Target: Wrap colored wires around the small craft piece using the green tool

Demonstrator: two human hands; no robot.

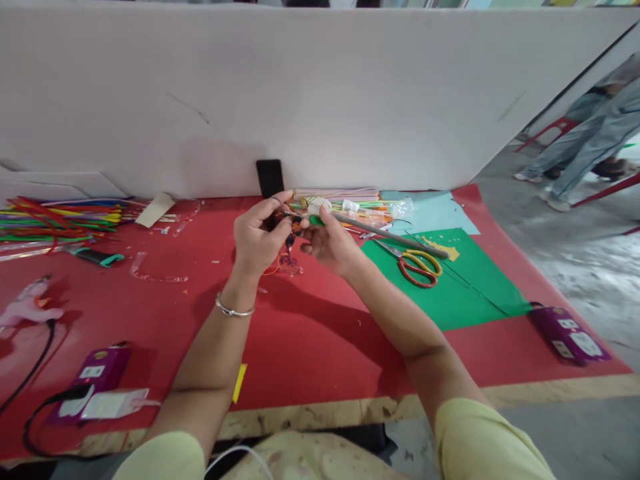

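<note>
My left hand (261, 235) is closed around a small dark and orange piece (295, 227), partly hidden by the fingers. Thin orange and purple threads (287, 265) hang below it. My right hand (333, 241) is closed too, its fingers pinching a long grey rod (395, 235) near one end. That rod slants off to the right, over the scissors and green sheet. A bit of green (315, 219) shows at the right fingertips, against the piece. Both hands meet above the red tabletop (310, 333). What exactly the dark piece is cannot be made out.
Scissors (420, 268) with red and yellow handles lie on a green sheet (465, 293). Coloured pipe cleaners (65, 220) are heaped at left, near a pink glue gun (30, 307). Purple power boxes (570, 333) stand at the sides. A phone (270, 177) leans on the white panel (300, 87).
</note>
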